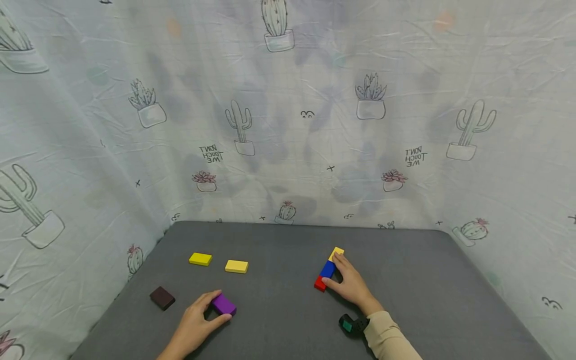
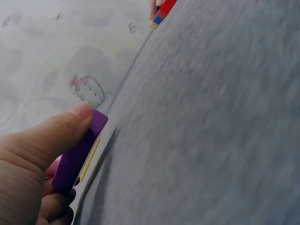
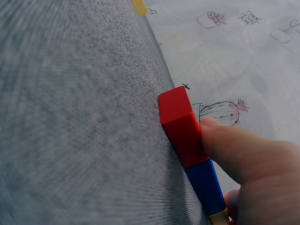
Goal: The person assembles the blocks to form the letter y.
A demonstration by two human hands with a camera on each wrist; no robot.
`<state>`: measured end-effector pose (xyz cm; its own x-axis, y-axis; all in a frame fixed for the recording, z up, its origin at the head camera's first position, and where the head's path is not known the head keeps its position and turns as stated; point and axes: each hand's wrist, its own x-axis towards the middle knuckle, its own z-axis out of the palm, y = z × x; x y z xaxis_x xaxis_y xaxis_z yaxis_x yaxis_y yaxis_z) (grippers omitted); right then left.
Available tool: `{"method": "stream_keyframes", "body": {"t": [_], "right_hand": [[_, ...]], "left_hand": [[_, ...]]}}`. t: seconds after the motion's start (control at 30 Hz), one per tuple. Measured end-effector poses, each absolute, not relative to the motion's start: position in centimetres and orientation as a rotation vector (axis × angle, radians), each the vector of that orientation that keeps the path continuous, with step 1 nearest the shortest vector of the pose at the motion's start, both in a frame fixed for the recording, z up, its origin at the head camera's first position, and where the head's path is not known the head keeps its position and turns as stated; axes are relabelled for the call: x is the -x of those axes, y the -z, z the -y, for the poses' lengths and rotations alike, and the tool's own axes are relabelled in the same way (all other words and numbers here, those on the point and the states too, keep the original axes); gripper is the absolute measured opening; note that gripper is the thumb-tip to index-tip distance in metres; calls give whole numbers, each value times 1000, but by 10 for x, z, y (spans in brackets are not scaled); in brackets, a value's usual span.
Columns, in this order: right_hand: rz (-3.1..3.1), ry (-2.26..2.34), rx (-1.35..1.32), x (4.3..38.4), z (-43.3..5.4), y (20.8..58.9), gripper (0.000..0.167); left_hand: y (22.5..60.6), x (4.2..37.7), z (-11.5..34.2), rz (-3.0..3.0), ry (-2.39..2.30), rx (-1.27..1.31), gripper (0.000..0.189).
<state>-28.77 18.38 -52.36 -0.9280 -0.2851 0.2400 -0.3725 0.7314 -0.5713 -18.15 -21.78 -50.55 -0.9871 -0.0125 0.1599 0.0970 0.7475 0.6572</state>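
Note:
My left hand point(image 1: 194, 320) holds a purple block point(image 1: 224, 304) between thumb and fingers, low over the grey table. The left wrist view shows the thumb along one edge of the purple block point(image 2: 79, 152) and fingers behind it. On the right, a red block point(image 1: 320, 284), a blue block point(image 1: 328, 270) and a yellow block point(image 1: 336, 251) lie end to end in a slanting row. My right hand point(image 1: 353, 284) touches this row from its right side, thumb at the red block point(image 3: 180, 124) and a fingertip at the yellow one.
At the left lie a bright yellow block point(image 1: 200, 259), a paler yellow block point(image 1: 236, 266) and a dark brown block point(image 1: 162, 298). A black device point(image 1: 353, 326) sits at my right wrist. A cactus-printed cloth point(image 1: 288, 125) rises behind the grey table point(image 1: 279, 330).

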Motion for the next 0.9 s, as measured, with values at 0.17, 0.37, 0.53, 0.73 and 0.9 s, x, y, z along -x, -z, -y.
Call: {"method": "stream_keyframes", "body": {"t": [0.17,0.37,0.53,0.73,0.9], "right_hand": [[2791,-967,-536,286,-184,523,81],[2799,-957,-534,287,-184,525,81],[2785,-963,-536,287,-183,526,81],[2743,-946,-545,286,-183,527,81],[2748,-956,-544,287,-183,527,81]], "left_hand": [[506,183,210,2785,1075,88,73],[504,184,203,2775,1101,85,72],[503,186,199,2764,1107,99,72],[498,190,194,2739,1082,124,72],[495,196,188,2722,1085,173,73]]}}
